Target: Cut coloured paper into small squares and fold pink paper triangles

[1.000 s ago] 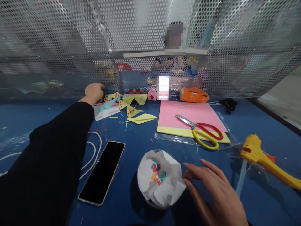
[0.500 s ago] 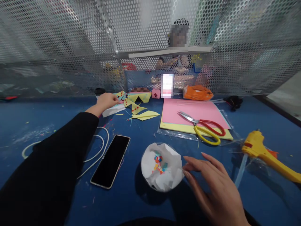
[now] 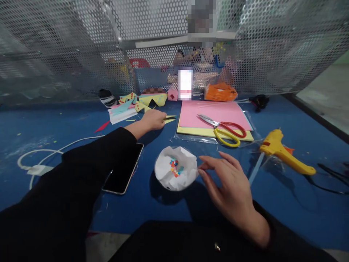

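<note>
My right hand [image 3: 227,182] pinches the right rim of a round bowl lined with crumpled white paper [image 3: 160,169]. Small colored paper bits [image 3: 176,167] lie in the bottom of that bowl. Farther forward, my left hand [image 3: 153,119] has its fingers closed on the left end of a folded yellow paper [image 3: 171,121]; its fingertips are partly hidden. Behind the left hand are yellow paper shapes with red dots [image 3: 140,106] and a pale blue and white paper pile [image 3: 120,117]. Beneath my left sleeve lies a black phone [image 3: 125,171], partly covered.
Red-and-yellow-handled scissors [image 3: 222,129] rest on a stack of pink and yellow sheets [image 3: 188,112]. A yellow glue gun [image 3: 283,153] lies at right. White cable [image 3: 40,153] is at left. An orange packet [image 3: 220,92] sits by the perforated metal screen [image 3: 158,22]; a person is behind it.
My left hand has moved right from the paper pile onto the folded yellow paper. My right hand stays at the bowl's rim. The view has shifted, so the table things appear higher.
</note>
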`<state>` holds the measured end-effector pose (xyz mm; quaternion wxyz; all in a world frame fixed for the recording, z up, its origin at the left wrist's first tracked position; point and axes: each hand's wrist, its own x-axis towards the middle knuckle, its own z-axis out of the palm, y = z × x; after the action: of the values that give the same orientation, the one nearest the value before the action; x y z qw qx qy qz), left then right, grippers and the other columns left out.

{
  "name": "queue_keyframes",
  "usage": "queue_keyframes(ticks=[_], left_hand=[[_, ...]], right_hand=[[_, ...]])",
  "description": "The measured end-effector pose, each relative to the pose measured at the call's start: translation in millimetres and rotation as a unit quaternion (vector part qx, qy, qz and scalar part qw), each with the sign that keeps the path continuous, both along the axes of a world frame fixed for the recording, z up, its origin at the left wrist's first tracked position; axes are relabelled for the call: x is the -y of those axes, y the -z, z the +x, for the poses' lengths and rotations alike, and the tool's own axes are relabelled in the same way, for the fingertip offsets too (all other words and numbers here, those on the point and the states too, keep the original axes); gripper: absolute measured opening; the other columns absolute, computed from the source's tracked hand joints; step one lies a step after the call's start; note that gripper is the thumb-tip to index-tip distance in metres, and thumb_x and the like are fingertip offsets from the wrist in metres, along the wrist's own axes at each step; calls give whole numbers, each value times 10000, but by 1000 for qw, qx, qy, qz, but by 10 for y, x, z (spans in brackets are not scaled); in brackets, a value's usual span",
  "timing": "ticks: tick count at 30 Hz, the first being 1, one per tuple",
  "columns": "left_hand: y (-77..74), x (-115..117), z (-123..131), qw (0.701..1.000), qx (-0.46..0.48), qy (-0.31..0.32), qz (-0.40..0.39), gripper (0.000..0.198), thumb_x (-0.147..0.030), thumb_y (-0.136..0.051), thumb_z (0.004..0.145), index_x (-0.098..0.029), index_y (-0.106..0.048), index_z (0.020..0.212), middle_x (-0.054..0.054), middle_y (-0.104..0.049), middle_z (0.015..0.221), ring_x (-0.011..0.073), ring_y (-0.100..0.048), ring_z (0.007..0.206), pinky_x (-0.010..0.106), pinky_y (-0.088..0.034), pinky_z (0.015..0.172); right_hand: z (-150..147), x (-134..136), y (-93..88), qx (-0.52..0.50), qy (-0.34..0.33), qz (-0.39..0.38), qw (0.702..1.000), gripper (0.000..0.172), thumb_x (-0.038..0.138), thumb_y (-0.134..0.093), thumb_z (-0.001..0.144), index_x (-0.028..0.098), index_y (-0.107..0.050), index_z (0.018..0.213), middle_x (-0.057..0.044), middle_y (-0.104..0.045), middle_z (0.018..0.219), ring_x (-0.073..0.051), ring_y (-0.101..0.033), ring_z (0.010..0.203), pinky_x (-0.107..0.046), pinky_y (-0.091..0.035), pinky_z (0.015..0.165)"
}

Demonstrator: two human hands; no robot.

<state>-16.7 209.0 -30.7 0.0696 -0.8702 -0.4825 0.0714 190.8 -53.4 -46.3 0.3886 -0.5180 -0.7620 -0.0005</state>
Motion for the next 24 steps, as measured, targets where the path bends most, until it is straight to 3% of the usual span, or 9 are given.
queue_keyframes(ticks=[5,8,10,13,15,18,19,21,24], left_hand=[[79,-79,128,999,-9,-40,5,312,-356,-625,942,-160,-645,1184,106,-666,1203,256,-649,1074,472,-533,915],[54,-58,165,997,12,-67,27,375,-358,-632,943,-169,-594,1265,110,-619,1276,251,-642,1078,473,-555,899],[-43,-16,176,994,41,-88,52,376,-366,-632,942,-164,-597,1256,111,-623,1268,252,-641,1079,480,-548,907],[-338,90,158,982,110,-116,103,302,-356,-538,970,-135,-692,1106,125,-693,1135,290,-636,1087,464,-491,933],[-585,209,121,968,165,-128,136,326,-341,-497,942,-138,-750,977,126,-733,1000,310,-647,1038,413,-463,881],[-865,475,62,941,279,-130,139,287,-377,-578,839,-161,-766,821,53,-709,742,233,-643,783,335,-444,719],[-908,583,53,905,398,-127,85,236,-354,-647,773,-146,-756,749,43,-675,666,214,-614,721,321,-426,677],[-915,809,61,875,469,-110,41,224,-374,-662,740,-165,-735,705,7,-635,610,167,-565,621,287,-403,593],[-800,1141,129,844,528,-90,-20,257,-408,-659,734,-172,-681,636,-16,-585,563,118,-494,518,253,-373,514]], right_hand=[[7,6,-17,-15,10,2,1000,211,206,-593,962,149,-589,1165,-10,-744,876,-182,-711,827,-417,-381,1055],[7,2,-24,-20,19,5,1000,194,209,-581,967,159,-593,1154,-9,-753,867,-188,-711,821,-428,-388,1055],[11,-1,-27,-24,24,5,999,188,212,-573,969,176,-586,1153,-7,-759,870,-193,-714,828,-440,-389,1057],[18,1,-30,-35,27,1,999,201,215,-555,972,204,-569,1172,-9,-762,887,-202,-720,850,-469,-387,1061],[19,4,-31,-49,28,-2,998,215,209,-543,969,220,-566,1182,-10,-762,894,-206,-722,858,-489,-387,1059],[18,1,-26,-112,22,4,993,214,207,-562,948,232,-597,1158,-3,-759,889,-202,-720,859,-492,-395,1058],[19,-5,-22,-135,18,9,991,212,212,-574,939,231,-610,1147,1,-757,879,-198,-719,852,-488,-400,1057],[26,-21,-18,-173,13,13,985,196,227,-591,925,227,-636,1115,-1,-753,861,-201,-716,851,-475,-429,1032],[51,-42,-39,-207,18,-1,978,162,267,-605,913,222,-667,1056,-30,-751,867,-231,-707,874,-451,-497,925]])
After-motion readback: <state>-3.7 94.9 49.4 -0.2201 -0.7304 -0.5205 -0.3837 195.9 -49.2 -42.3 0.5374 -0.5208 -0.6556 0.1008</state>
